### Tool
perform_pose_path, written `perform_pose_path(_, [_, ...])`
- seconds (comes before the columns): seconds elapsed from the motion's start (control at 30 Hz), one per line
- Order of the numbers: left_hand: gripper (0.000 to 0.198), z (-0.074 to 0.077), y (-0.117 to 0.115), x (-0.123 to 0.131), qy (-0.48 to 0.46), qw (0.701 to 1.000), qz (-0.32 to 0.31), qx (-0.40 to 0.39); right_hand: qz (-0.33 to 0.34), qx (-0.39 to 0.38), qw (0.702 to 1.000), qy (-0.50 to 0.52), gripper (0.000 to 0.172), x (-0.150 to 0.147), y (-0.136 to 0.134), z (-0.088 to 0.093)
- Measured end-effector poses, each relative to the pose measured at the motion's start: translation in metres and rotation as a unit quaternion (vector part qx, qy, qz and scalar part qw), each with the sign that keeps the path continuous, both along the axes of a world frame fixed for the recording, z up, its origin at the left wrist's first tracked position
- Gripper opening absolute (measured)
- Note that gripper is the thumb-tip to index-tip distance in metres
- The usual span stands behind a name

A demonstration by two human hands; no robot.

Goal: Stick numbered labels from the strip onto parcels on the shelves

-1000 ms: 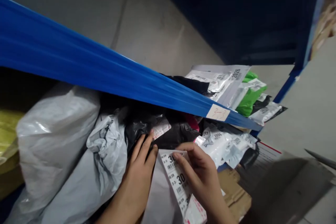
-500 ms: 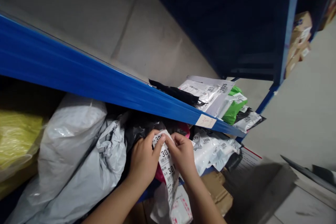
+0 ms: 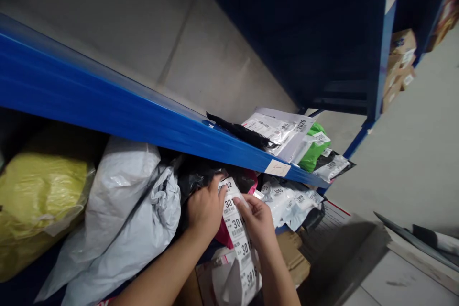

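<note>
A long white strip of printed number labels (image 3: 238,229) hangs down in front of the lower shelf, its numbers running from 3012 near the top to 3016 lower down. My left hand (image 3: 205,206) is closed at the strip's upper left edge, thumb beside the top label and its other fingers partly hidden. On the right edge, my right hand (image 3: 258,220) pinches the strip between thumb and fingers, a little lower. Just behind the hands lie a black plastic parcel (image 3: 199,179) and a pink one (image 3: 224,235), both partly covered.
A blue shelf beam (image 3: 143,117) crosses above my hands. Large white bags (image 3: 122,191) and a yellow bag (image 3: 39,191) fill the left. Labelled white parcels (image 3: 283,196) lie to the right, with a green parcel (image 3: 313,148) above. Cardboard (image 3: 292,256) sits below.
My hands have drawn slightly apart, the right one moving lower along the strip. More of the labels' numbers show now. The view has shifted, bringing more of the yellow bag in.
</note>
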State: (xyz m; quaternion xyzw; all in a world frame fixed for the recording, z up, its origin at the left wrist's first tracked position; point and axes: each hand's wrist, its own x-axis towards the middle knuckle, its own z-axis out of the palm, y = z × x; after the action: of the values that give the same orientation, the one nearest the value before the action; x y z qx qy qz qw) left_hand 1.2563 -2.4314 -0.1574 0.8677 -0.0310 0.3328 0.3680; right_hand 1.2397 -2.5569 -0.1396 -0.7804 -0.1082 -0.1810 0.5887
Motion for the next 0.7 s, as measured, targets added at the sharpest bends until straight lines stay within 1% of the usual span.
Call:
perform_pose_path(0.07, [0.033,-0.002,0.001,-0.005,-0.005,0.999,0.021,0.044,-0.090,0.025,0.994,-0.051,0.049,-0.010,-0.009,-0.009])
perform_pose_path(0.1, [0.031,-0.003,0.001,-0.010,-0.025,0.997,0.040,0.061,-0.126,0.044,0.988,-0.073,0.055,-0.015,-0.015,-0.014])
perform_pose_path(0.13, [0.029,-0.006,0.002,-0.016,-0.068,0.994,0.058,0.070,-0.142,0.065,0.984,-0.084,0.058,-0.021,-0.019,-0.018])
perform_pose_path(0.17, [0.029,-0.008,0.004,-0.023,-0.137,0.985,0.073,0.074,-0.135,0.081,0.984,-0.079,0.058,-0.026,-0.023,-0.022])
perform_pose_path(0.2, [0.033,-0.010,0.006,-0.030,-0.226,0.967,0.090,0.074,-0.110,0.088,0.988,-0.065,0.056,-0.031,-0.026,-0.025])
perform_pose_path(0.23, [0.039,-0.012,0.009,-0.036,-0.311,0.941,0.112,0.067,-0.075,0.084,0.992,-0.049,0.051,-0.037,-0.027,-0.026])
perform_pose_path(0.27, [0.045,-0.012,0.012,-0.040,-0.368,0.918,0.138,0.056,-0.038,0.071,0.996,-0.039,0.047,-0.042,-0.025,-0.025])
perform_pose_path(0.3, [0.050,-0.012,0.016,-0.041,-0.381,0.909,0.165,0.039,-0.006,0.050,0.998,-0.038,0.042,-0.048,-0.020,-0.022])
perform_pose_path(0.33, [0.051,-0.010,0.020,-0.040,-0.349,0.919,0.184,0.020,0.020,0.021,0.999,-0.043,0.037,-0.053,-0.013,-0.017])
perform_pose_path(0.37, [0.045,-0.007,0.024,-0.037,-0.284,0.941,0.182,0.004,0.040,-0.013,0.998,-0.049,0.032,-0.057,-0.004,-0.010])
perform_pose_path(0.4, [0.034,-0.005,0.028,-0.033,-0.209,0.966,0.153,0.000,0.056,-0.046,0.995,-0.061,0.027,-0.060,0.007,-0.002])
perform_pose_path(0.43, [0.023,-0.003,0.032,-0.029,-0.143,0.985,0.096,0.007,0.073,-0.075,0.992,-0.074,0.024,-0.062,0.018,0.006])
perform_pose_path(0.47, [0.017,-0.003,0.035,-0.026,-0.095,0.995,0.027,0.008,0.085,-0.099,0.987,-0.088,0.021,-0.061,0.029,0.014])
perform_pose_path(0.5, [0.017,-0.004,0.038,-0.025,-0.057,0.998,-0.042,0.000,0.091,-0.119,0.983,-0.104,0.020,-0.058,0.039,0.020])
perform_pose_path(0.53, [0.017,-0.007,0.041,-0.025,-0.026,0.995,-0.096,-0.014,0.083,-0.134,0.980,-0.121,0.020,-0.053,0.048,0.024])
perform_pose_path(0.6, [0.018,-0.015,0.045,-0.028,0.015,0.984,-0.156,-0.080,0.025,-0.165,0.974,-0.155,0.022,-0.035,0.060,0.026])
perform_pose_path(0.67, [0.033,-0.021,0.048,-0.031,0.042,0.961,-0.187,-0.197,-0.063,-0.203,0.960,-0.180,0.025,-0.015,0.066,0.022])
perform_pose_path(0.7, [0.039,-0.021,0.050,-0.032,0.052,0.943,-0.198,-0.261,-0.104,-0.224,0.950,-0.189,0.027,-0.005,0.067,0.019])
